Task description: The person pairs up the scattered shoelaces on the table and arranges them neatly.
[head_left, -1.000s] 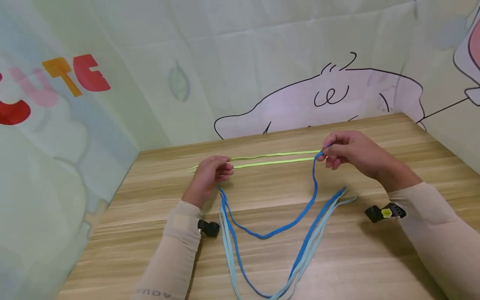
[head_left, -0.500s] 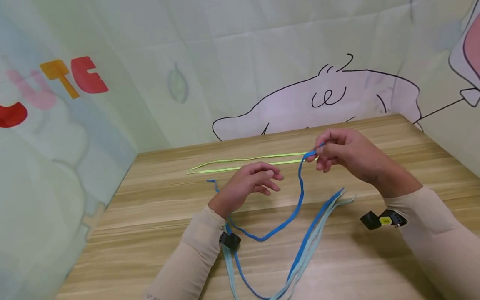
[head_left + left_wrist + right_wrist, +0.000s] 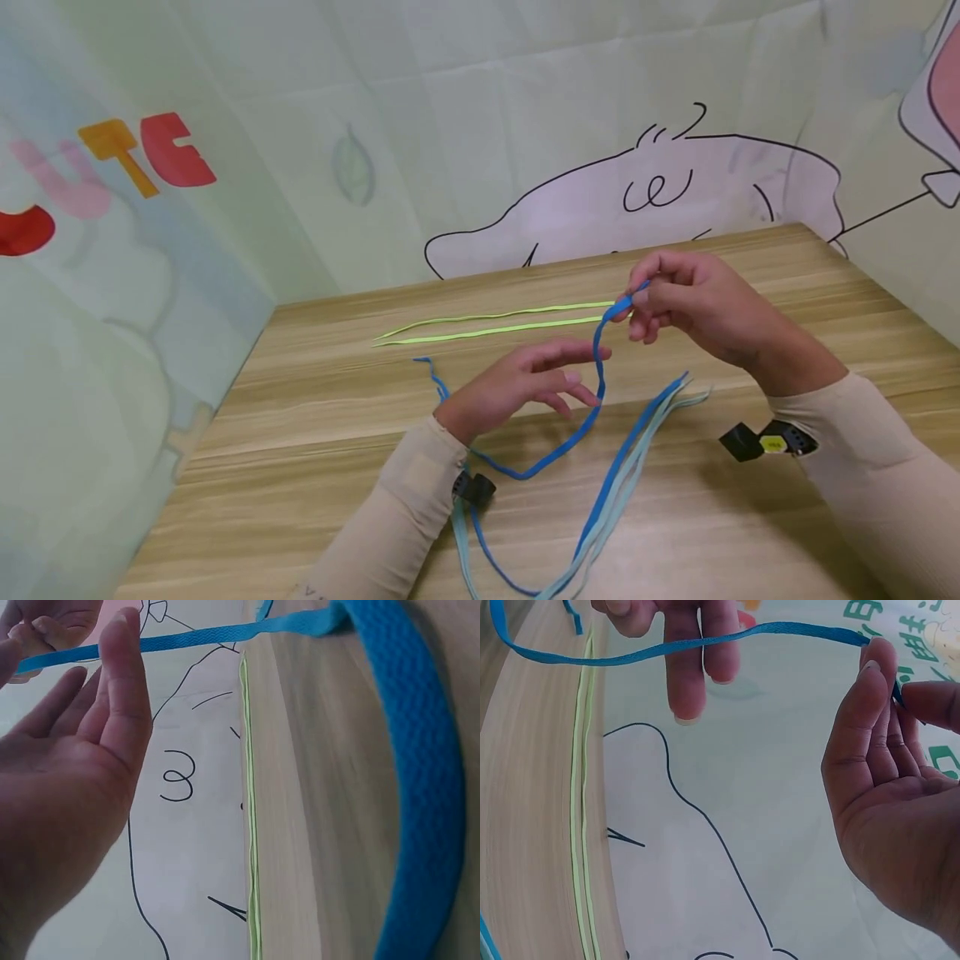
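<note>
A flat blue shoelace [image 3: 558,452] hangs from my right hand [image 3: 678,296], which pinches it near one end between thumb and fingers. From there it drops to the table, curves left and passes behind my left arm; its other end lies at the left. My left hand [image 3: 536,379] is beside the hanging stretch, fingers extended and spread. In the right wrist view the blue lace [image 3: 641,652] crosses the left fingers [image 3: 684,682]. Left wrist view: the lace [image 3: 202,636] runs past the left fingertips, and no curl round it shows.
Two lime-green laces [image 3: 487,332] stretch across the back of the wooden table [image 3: 300,433]. In front, a bundle of light blue laces [image 3: 626,492] and a darker blue lace [image 3: 618,458] bends in a U. A printed cloth [image 3: 375,125] stands behind the table.
My left hand has let go of the blue lace's left end and moved right, towards the hanging stretch. My right hand shifted slightly left, still pinching the lace.
</note>
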`<state>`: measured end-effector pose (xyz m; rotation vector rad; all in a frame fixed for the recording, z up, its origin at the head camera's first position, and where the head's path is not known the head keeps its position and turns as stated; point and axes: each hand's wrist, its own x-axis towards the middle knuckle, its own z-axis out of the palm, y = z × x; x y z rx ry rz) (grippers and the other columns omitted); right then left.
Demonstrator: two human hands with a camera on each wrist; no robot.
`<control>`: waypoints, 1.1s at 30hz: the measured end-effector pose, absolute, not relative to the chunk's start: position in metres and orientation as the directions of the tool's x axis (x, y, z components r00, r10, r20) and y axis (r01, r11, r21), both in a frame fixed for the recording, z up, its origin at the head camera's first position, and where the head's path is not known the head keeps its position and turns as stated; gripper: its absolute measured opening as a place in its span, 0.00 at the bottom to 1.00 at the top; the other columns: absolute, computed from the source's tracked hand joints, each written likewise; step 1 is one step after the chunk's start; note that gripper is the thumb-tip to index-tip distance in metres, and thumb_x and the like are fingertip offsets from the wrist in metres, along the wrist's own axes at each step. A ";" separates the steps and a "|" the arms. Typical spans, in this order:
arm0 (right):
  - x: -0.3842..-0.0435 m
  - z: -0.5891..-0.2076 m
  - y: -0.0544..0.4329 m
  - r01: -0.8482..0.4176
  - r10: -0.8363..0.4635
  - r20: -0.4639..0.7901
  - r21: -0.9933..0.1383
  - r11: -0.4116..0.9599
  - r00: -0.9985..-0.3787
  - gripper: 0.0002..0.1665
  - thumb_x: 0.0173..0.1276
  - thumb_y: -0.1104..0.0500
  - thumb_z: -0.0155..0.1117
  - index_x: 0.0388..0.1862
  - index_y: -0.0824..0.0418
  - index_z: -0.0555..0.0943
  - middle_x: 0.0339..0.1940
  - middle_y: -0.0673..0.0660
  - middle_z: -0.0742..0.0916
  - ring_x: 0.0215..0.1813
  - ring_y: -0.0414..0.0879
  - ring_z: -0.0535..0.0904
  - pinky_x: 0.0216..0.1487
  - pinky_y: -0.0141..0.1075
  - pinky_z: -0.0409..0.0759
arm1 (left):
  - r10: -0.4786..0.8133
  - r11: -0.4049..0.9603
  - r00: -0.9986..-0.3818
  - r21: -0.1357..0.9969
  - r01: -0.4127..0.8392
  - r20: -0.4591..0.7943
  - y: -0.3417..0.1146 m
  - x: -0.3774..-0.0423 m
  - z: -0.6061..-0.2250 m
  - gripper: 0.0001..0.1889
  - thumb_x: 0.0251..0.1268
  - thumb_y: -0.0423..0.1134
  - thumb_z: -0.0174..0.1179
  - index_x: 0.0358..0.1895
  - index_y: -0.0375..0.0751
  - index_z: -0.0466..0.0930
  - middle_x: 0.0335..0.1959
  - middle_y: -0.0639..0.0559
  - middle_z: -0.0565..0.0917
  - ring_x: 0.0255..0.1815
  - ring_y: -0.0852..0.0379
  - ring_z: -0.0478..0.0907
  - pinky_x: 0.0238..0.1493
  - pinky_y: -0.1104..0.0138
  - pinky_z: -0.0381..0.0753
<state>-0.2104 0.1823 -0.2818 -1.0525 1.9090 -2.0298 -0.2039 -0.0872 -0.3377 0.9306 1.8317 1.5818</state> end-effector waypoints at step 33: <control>-0.221 -0.284 0.195 -0.238 -0.419 0.348 -0.926 -0.291 -0.839 0.08 0.78 0.68 0.51 0.40 0.66 0.78 0.33 0.60 0.87 0.30 0.47 0.83 0.32 0.34 0.82 | 0.803 0.119 -0.596 0.982 0.144 -0.010 -0.096 -0.209 -0.343 0.11 0.74 0.35 0.59 0.51 0.29 0.77 0.47 0.26 0.77 0.42 0.40 0.82 0.50 0.51 0.83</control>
